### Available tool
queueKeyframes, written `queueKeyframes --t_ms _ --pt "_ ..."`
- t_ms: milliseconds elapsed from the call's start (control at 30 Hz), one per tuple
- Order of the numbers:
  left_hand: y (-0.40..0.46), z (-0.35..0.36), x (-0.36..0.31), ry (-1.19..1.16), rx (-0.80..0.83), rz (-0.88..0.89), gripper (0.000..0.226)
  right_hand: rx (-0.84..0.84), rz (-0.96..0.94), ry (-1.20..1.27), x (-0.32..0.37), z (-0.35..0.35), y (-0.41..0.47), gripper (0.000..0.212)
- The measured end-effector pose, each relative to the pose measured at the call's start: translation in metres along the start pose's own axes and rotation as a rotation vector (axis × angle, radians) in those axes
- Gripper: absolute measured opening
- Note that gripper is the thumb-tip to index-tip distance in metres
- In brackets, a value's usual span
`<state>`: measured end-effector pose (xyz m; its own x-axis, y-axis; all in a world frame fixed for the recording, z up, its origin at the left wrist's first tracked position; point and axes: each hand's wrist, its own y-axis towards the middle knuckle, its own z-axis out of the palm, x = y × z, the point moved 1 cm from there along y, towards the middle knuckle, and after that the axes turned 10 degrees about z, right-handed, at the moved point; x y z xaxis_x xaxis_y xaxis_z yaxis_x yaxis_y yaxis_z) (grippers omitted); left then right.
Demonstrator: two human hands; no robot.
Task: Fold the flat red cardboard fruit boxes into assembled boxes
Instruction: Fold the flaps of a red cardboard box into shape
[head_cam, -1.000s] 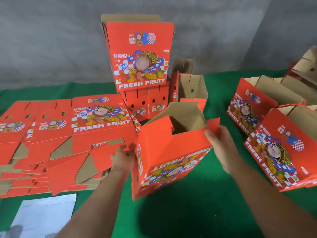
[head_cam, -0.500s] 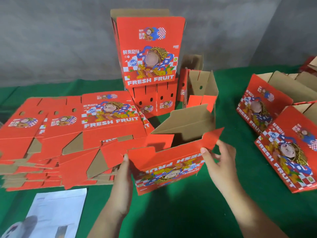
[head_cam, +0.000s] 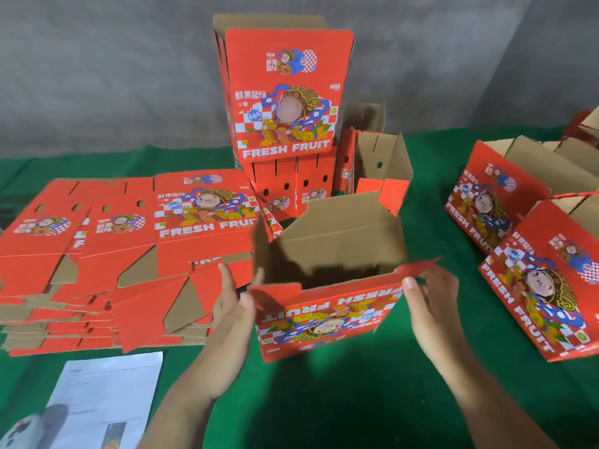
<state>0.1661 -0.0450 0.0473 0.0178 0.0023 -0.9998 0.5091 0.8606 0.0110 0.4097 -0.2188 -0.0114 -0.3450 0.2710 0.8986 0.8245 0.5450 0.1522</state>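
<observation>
The red box (head_cam: 327, 315) is standing open, upside down, in the middle of the frame. The left hand (head_cam: 231, 314) is pressing its left corner with straight fingers. The right hand (head_cam: 428, 306) is touching its right top edge, fingers loose. Flat boxes (head_cam: 107, 254) are lying just left; green cloth (head_cam: 324, 400) is showing below.

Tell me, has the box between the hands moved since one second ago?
Yes. The box has tipped upright, opening upward, and sits lower against the flat stack.
</observation>
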Motion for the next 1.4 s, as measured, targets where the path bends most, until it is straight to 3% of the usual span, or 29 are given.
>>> queueKeyframes --t_ms 100,167,233,300,433,567,733,833,900,1033,1167,1200,1267,1333,1400 --pt "-0.005 -0.003 -0.002 0.037 0.027 -0.099 0.116 0.068 -0.041 0.008 0.000 -0.004 -0.010 0.048" --pt "-0.013 -0.013 0.017 0.232 0.075 -0.007 0.089 0.081 -0.025 0.045 0.002 -0.004 -0.015 0.048" --pt "-0.010 -0.020 0.037 0.338 0.023 0.129 0.063 0.076 -0.011 0.048 0.003 -0.007 -0.014 0.053" --pt "-0.004 -0.009 0.045 0.412 -0.062 0.268 0.053 0.011 -0.023 0.007 0.005 -0.013 -0.012 0.051" --pt "0.006 -0.004 0.052 0.466 -0.162 0.298 0.073 -0.117 -0.042 -0.308 0.001 -0.015 -0.009 0.058" --pt "0.008 -0.003 0.050 0.721 -0.239 0.420 0.062 -0.089 0.013 -0.456 -0.003 -0.009 -0.013 0.050" --pt "0.007 0.005 0.046 0.813 -0.250 0.381 0.069 -0.224 0.087 -0.168 0.005 0.012 -0.012 0.040" --pt "0.010 0.001 0.043 0.832 -0.257 0.368 0.082 -0.165 0.150 0.002 0.011 0.015 -0.005 0.079" --pt "0.011 0.002 0.041 0.827 -0.259 0.385 0.090 -0.141 0.070 -0.145 0.015 0.012 -0.002 0.088" --pt "0.012 0.007 0.037 0.861 -0.236 0.450 0.098 -0.222 -0.204 -0.539 0.033 0.011 0.002 0.083" --pt "0.013 0.008 0.038 0.832 -0.242 0.447 0.109 -0.350 -0.443 -0.540 0.049 0.024 -0.011 0.076" --pt "0.012 0.008 0.038 0.827 -0.246 0.454 0.110 -0.300 -0.525 -0.508 0.053 0.033 -0.015 0.066" --pt "0.012 0.007 0.040 0.805 -0.248 0.472 0.111 -0.036 -0.632 -0.562 0.062 0.052 -0.017 0.047" --pt "0.015 0.003 0.043 0.764 -0.258 0.464 0.113 0.210 -0.559 -0.755 0.068 0.070 -0.013 0.048" --pt "0.019 -0.001 0.045 0.677 -0.276 0.424 0.111 0.278 -0.447 -0.869 0.073 0.080 -0.006 0.055"
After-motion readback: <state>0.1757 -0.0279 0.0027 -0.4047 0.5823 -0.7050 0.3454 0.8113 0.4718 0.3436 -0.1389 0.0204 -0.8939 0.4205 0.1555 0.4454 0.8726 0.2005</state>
